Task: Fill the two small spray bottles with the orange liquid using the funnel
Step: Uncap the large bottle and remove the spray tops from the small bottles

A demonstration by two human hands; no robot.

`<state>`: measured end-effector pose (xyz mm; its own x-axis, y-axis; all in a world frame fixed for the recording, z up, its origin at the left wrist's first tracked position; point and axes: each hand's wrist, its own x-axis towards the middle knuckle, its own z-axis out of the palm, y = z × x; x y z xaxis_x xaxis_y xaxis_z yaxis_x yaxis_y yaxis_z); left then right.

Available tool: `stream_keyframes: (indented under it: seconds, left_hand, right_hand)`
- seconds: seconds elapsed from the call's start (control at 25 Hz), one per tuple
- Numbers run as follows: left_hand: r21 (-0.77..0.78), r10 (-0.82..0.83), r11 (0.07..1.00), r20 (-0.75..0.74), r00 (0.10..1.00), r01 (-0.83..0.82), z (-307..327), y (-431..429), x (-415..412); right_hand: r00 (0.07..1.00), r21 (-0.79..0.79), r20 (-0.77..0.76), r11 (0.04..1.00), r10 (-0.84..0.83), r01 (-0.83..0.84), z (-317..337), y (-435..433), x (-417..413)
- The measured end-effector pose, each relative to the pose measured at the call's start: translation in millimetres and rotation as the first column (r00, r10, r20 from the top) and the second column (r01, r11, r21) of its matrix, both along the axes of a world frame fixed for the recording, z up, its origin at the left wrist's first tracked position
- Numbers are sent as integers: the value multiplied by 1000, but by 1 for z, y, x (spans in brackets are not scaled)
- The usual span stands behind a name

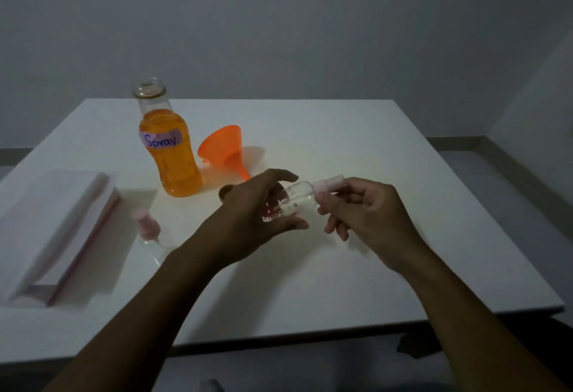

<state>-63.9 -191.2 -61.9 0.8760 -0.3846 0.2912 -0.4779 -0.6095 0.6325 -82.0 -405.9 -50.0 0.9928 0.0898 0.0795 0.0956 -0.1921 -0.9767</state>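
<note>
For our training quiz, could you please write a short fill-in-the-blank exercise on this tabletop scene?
1. The label on the big bottle reads ____.
2. The funnel lying on the table is coloured ____.
3. The small spray bottle is held by the left hand while the right hand grips its ____ cap.
4. The big bottle's mouth is ____.

Missing words: Spray; orange; pink; open

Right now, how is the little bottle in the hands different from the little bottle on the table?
The held bottle is up off the table, gripped by the left hand, while the right hand pinches its pink top. The other bottle lies untouched near the plastic bag. The held bottle shows a red flower print; the other looks too blurry to tell. Both are small, clear, pink-topped and empty.
</note>
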Motion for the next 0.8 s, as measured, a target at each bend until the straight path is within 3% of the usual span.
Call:
stream_keyframes:
  seconds: [0.2,0.36,0.44,0.64,0.8]
  left_hand:
    - [-3,-80,997,24,996,80,0,-2,1]
    - [-79,-170,984,-153,974,159,-2,3,0]
    - [-55,-144,989,-143,979,138,-5,7,-1]
    - [37,-84,995,-83,993,88,-7,10,-6]
    - [22,-87,996,-104,991,89,-6,8,-11]
  right_hand:
    - [993,-87,115,996,13,-3,-5,-6,4]
    - [982,-107,137,987,131,-116,-2,-12,2]
    - [973,-81,79,974,217,-210,1,-16,0]
    - [999,-144,-38,990,-6,0,3,-9,-1]
    - [996,-64,-17,994,92,-93,1,-13,-1]
